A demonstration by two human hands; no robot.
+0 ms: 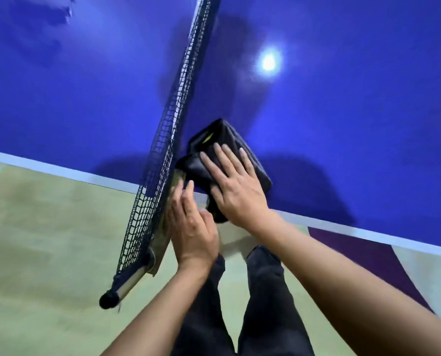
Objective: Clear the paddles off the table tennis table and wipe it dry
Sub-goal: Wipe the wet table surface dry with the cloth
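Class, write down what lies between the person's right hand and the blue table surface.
In the head view, a folded black cloth lies there: the right hand presses flat on it, on the table.

Table top [342,124]: smooth blue board, shown with a glossy sheen | net [173,119]: black cord mesh | post [130,280]: bare metal tube, capped in matt black | cloth [222,134]: soft black fabric, matt | floor [47,240]: pale green, seen matt.

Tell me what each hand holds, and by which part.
Right hand presses flat on the black cloth, fingers straight, gripping nothing. Left hand sits at the cloth's near corner beside the net; whether it pinches anything cannot be told.
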